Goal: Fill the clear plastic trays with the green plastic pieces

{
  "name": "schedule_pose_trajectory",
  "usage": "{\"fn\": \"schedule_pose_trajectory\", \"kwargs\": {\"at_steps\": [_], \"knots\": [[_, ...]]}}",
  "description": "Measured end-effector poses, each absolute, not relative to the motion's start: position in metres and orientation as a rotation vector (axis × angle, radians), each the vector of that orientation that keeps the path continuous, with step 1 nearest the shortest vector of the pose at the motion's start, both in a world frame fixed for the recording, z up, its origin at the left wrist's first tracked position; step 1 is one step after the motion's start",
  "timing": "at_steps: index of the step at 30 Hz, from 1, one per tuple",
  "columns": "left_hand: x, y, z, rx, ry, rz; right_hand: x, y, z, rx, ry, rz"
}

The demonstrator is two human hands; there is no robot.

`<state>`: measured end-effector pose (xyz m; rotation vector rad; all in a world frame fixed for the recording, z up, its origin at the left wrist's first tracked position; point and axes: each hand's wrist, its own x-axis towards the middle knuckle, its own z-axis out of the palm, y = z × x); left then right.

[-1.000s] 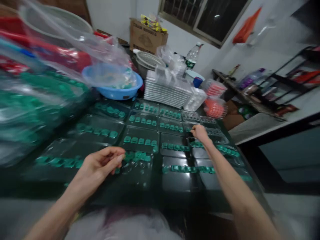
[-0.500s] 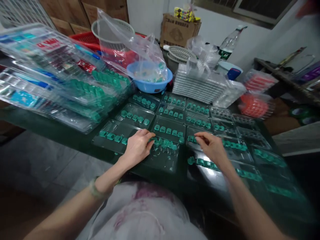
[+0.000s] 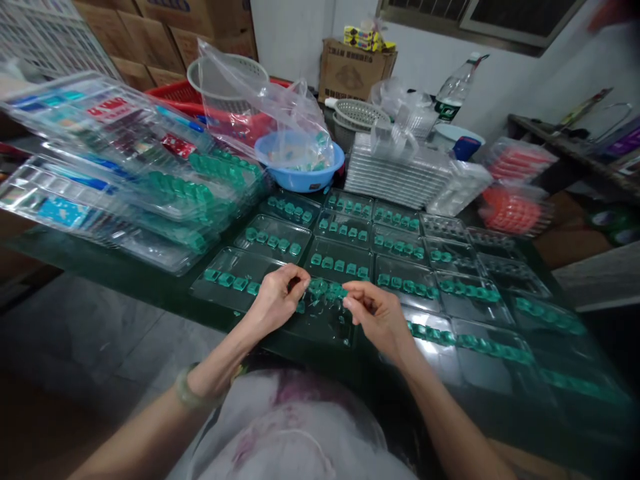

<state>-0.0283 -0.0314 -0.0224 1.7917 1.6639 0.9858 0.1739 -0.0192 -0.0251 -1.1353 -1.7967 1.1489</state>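
Observation:
My left hand [image 3: 281,293] pinches thumb and forefinger together at the left edge of a loose heap of small translucent green plastic pieces [image 3: 323,291]. Whatever sits between those fingertips is too small to make out. From the right, my right hand [image 3: 377,313] reaches the same heap, its thumb and forefinger slightly apart and the other fingers curled. The heap lies on a clear plastic tray [image 3: 325,328] at the front of the table. Around it are more clear trays holding rows of green pieces, such as one row [image 3: 340,265] just behind and another [image 3: 233,280] beside my left hand.
Stacked clear packs [image 3: 125,173] fill the table's left side. Behind the trays stand a blue basin [image 3: 300,177] with a plastic bag, a stack of clear trays [image 3: 395,170] and a bottle [image 3: 453,93]. Bagged orange-red pieces [image 3: 513,210] lie at the right.
My right hand has moved left, from a tray row on the right to the green heap. My left hand stays beside the heap, still pinched. The camera view has shifted slightly.

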Motion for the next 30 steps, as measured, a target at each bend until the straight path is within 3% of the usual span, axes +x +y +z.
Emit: {"fn": "schedule_pose_trajectory", "kwargs": {"at_steps": [5,11,21,30], "knots": [[-0.011,-0.046,-0.009,1.453,1.455,1.139,0.146,-0.024,-0.026,-1.105,-1.547,1.328],[0.005,-0.053,-0.017,1.828,1.435,1.349,0.142,-0.028,-0.029,-1.098,-1.294,1.423],[0.012,-0.055,-0.021,2.114,1.436,1.366,0.142,-0.03,-0.032,-1.03,-1.226,1.512],[0.016,-0.059,-0.022,1.924,1.465,1.261,0.143,-0.031,-0.038,-0.994,-1.128,1.555]]}}
